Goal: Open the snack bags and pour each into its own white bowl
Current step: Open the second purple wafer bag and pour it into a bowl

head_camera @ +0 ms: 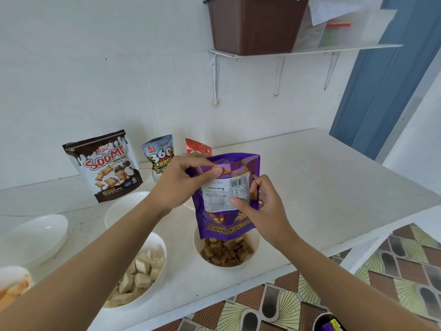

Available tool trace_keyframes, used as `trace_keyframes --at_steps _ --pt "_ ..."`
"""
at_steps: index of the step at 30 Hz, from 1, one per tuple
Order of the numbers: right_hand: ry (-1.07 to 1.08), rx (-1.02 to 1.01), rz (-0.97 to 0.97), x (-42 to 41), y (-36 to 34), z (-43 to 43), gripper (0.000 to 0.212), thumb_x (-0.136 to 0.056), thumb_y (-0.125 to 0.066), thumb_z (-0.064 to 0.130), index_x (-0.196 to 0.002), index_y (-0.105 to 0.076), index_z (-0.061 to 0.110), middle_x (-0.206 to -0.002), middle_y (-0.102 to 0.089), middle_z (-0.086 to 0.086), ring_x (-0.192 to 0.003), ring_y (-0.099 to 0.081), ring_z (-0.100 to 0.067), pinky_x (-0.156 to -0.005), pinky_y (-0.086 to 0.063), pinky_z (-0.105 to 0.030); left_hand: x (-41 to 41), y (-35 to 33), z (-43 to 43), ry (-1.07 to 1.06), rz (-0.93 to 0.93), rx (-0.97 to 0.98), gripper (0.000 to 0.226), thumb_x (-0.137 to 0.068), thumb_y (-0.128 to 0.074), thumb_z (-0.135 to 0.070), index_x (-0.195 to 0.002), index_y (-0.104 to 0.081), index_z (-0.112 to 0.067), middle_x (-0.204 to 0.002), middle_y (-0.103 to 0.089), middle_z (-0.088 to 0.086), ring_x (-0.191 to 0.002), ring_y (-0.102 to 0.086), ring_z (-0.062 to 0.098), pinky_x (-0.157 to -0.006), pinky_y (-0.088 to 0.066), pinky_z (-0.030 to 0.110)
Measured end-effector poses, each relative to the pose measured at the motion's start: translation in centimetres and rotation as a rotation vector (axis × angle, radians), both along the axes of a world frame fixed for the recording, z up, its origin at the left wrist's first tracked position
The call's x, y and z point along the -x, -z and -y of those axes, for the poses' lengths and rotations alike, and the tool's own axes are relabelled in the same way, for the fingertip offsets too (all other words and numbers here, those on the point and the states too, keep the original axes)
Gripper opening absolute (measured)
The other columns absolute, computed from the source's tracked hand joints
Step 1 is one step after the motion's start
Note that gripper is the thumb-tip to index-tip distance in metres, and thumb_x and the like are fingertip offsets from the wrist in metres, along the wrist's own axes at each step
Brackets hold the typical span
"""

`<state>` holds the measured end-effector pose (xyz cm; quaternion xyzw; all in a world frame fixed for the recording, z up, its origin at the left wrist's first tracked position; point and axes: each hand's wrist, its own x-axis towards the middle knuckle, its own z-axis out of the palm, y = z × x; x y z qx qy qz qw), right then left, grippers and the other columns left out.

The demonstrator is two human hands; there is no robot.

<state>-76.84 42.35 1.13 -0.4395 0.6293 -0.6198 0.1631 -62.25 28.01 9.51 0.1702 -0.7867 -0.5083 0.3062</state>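
- You are holding the purple bag point(235, 163) upside down, its mouth hanging just above the white bowl point(197, 247) at the near edge of the desk point(310, 199).
- Left grip point(188, 177): grasping the bag's upturned bottom corner, thumb across the back panel and fingers curled behind.
- Right grip point(260, 206): pinching the bag's right edge about halfway down, thumb lying on the white label.
- Brown pieces point(226, 252) are lying heaped in that bowl, so the pour is looking well along. I cannot tell whether any are left in the bag.
- To do this step well, you should be keeping the mouth centred over the bowl and low, so that nothing is bouncing over the rim onto the desk.
- You should be working the right grip down the bag's side in small squeezes, pushing stuck pieces toward the opening, while the left grip is lifting and gently shaking the corner.
- Risk: the heap is sitting toward the bowl's near side, so late pieces could be rolling off it. Be aiming for the far side.
- Other stock: the Soomi bag point(105, 166), the 360 bag point(160, 156) and a red bag point(196, 146) are standing by the wall, apparently waiting their turn.
- Two empty bowls are waiting, one point(119, 209) just left of the purple bag, another point(35, 235) farther left. A bowl of pale pieces point(138, 273) is sitting near your left forearm.
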Motion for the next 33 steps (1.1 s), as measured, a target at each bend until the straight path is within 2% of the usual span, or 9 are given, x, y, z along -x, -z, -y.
trace_keyframes --at_steps 3,7,12,15,19,22,26,30,33 --pt "0.008 -0.016 -0.001 0.0 0.1 -0.1 0.033 -0.086 -0.074 0.029 -0.085 -0.041 0.030 -0.121 -0.067 0.006 -0.118 -0.063 -0.012 -0.070 -0.063 -0.047 0.0 0.2 0.2 -0.015 0.027 -0.001 0.025 -0.083 -0.072 -0.027 -0.093 -0.078 -0.005 -0.094 -0.074 -0.006 -0.091 -0.073 0.018 -0.079 -0.059 0.058" --pt "0.013 0.039 -0.006 0.1 -0.8 0.1 0.035 -0.087 -0.076 0.025 -0.086 -0.041 0.024 -0.116 -0.069 0.002 -0.117 -0.064 -0.015 -0.068 -0.062 -0.051 0.3 -0.6 0.5 -0.032 -0.037 0.043 0.015 -0.084 -0.072 -0.027 -0.089 -0.079 -0.014 -0.093 -0.074 0.002 -0.088 -0.073 0.023 -0.074 -0.061 0.049" --pt "0.006 0.084 -0.033 0.0 -2.6 0.1 0.034 -0.084 -0.075 0.030 -0.098 -0.044 0.026 -0.120 -0.067 0.007 -0.114 -0.066 -0.016 -0.069 -0.063 -0.047 0.4 -1.7 1.0 -0.005 -0.076 0.167 0.024 -0.083 -0.075 -0.031 -0.100 -0.079 -0.015 -0.107 -0.074 0.000 -0.103 -0.068 0.018 -0.084 -0.058 0.038" --pt "-0.012 0.055 -0.029 -0.1 -2.2 0.0 0.035 -0.084 -0.076 0.028 -0.098 -0.045 0.028 -0.121 -0.065 0.009 -0.113 -0.065 -0.013 -0.070 -0.063 -0.045 0.2 -1.0 1.0 0.024 -0.045 0.142 0.030 -0.080 -0.078 -0.029 -0.105 -0.079 -0.014 -0.115 -0.073 -0.003 -0.109 -0.067 0.016 -0.086 -0.059 0.040" --pt "-0.022 0.002 -0.050 -0.4 -0.9 0.0 0.034 -0.086 -0.075 0.022 -0.095 -0.043 0.031 -0.121 -0.064 0.013 -0.112 -0.065 -0.011 -0.070 -0.064 -0.038 0.2 0.5 1.4 -0.034 -0.047 0.111 0.025 -0.078 -0.079 -0.028 -0.099 -0.081 -0.015 -0.108 -0.076 -0.002 -0.102 -0.070 0.020 -0.082 -0.060 0.049" --pt "0.003 -0.001 -0.083 -0.5 -1.0 0.2 0.032 -0.089 -0.071 0.023 -0.092 -0.042 0.035 -0.124 -0.064 0.008 -0.115 -0.064 -0.013 -0.070 -0.064 -0.036 0.3 0.4 1.4 -0.046 -0.104 0.107 0.020 -0.079 -0.077 -0.023 -0.095 -0.080 -0.012 -0.099 -0.078 0.004 -0.093 -0.073 0.023 -0.075 -0.059 0.045" --pt "0.039 0.031 -0.092 -0.2 -2.1 0.4 0.030 -0.089 -0.070 0.022 -0.095 -0.043 0.032 -0.124 -0.062 0.010 -0.117 -0.061 -0.009 -0.072 -0.063 -0.034 0.5 -0.8 1.0 -0.007 -0.163 0.108 0.022 -0.080 -0.076 -0.018 -0.100 -0.078 -0.008 -0.102 -0.077 0.008 -0.096 -0.073 0.024 -0.078 -0.061 0.048" --pt "0.009 0.038 -0.082 0.1 -2.0 0.3 0.031 -0.088 -0.071 0.023 -0.098 -0.043 0.032 -0.125 -0.063 0.011 -0.116 -0.063 -0.009 -0.070 -0.064 -0.036 0.2 -1.2 1.1 0.030 -0.151 0.138 0.029 -0.081 -0.078 -0.018 -0.108 -0.075 -0.010 -0.113 -0.073 0.001 -0.106 -0.070 0.020 -0.086 -0.060 0.044" --pt "-0.009 0.011 -0.062 0.0 -1.2 -0.1 0.032 -0.088 -0.072 0.023 -0.098 -0.043 0.032 -0.125 -0.063 0.009 -0.116 -0.063 -0.011 -0.070 -0.064 -0.037 -0.3 0.1 1.1 0.006 -0.132 0.171 0.025 -0.083 -0.078 -0.021 -0.104 -0.068 -0.013 -0.109 -0.070 -0.002 -0.103 -0.068 0.021 -0.080 -0.060 0.047"
